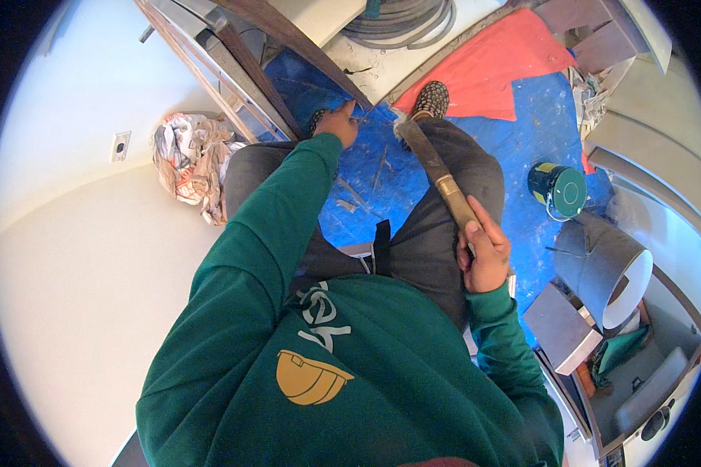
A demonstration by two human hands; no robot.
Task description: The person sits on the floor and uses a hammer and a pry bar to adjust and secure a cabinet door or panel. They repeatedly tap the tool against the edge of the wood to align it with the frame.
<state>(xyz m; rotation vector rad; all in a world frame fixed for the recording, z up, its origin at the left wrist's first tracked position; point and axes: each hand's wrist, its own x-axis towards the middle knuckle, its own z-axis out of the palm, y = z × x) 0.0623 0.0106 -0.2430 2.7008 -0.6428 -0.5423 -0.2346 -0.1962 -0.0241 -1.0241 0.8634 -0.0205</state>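
Observation:
My right hand (487, 253) is wrapped round the wooden handle of a long flat-bladed hand tool (428, 156), the index finger laid along the handle. A brass-coloured collar joins the handle to its dull brown blade, which points away toward my right shoe (432, 100). Farther off and to the left, my left hand (337, 127) is closed at the lower end of a dark wooden board (304, 47). Part of its grip is hidden behind the hand. Small splinters and scraps lie on the blue floor covering (374, 167) between my legs.
Crumpled paper (191, 163) lies against the white wall at left. A red sheet (483, 70) covers the far floor, near a coiled grey hose (401, 23). At right stand a green bucket (557, 189), a grey cylinder (607, 268) and an open box (654, 373) of assorted things.

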